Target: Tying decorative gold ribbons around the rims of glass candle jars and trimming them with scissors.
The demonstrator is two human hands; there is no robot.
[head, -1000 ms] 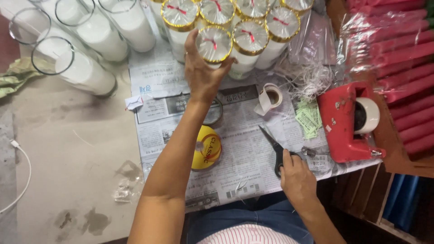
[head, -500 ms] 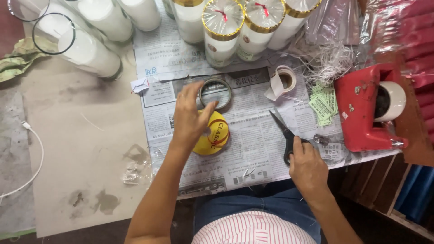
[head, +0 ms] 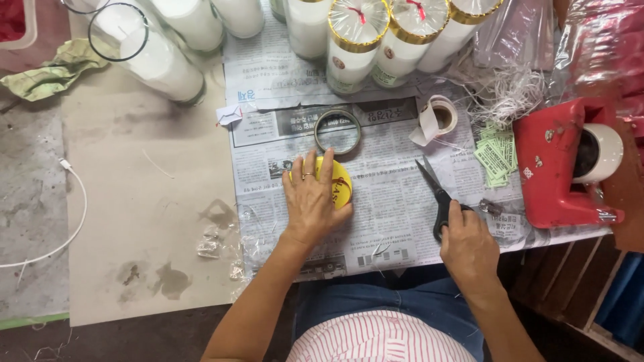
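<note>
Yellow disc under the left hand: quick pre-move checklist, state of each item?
1. Left hand on the yellow disc: ok, palm and fingers lie flat over it; the disc's right edge shows.
2. Grip closed around the disc: not ok, the hand only covers it.
3. Right hand on the scissors: ok, fingers lie over the black handles, blades point away, closed.
4. Disc lies flat on the newspaper: ok.
5. Gold ring apart from the left hand: ok, small gap beyond the fingertips.
6. Tape roll and red dispenser untouched: ok, both lie to the right, no hand near.
</note>
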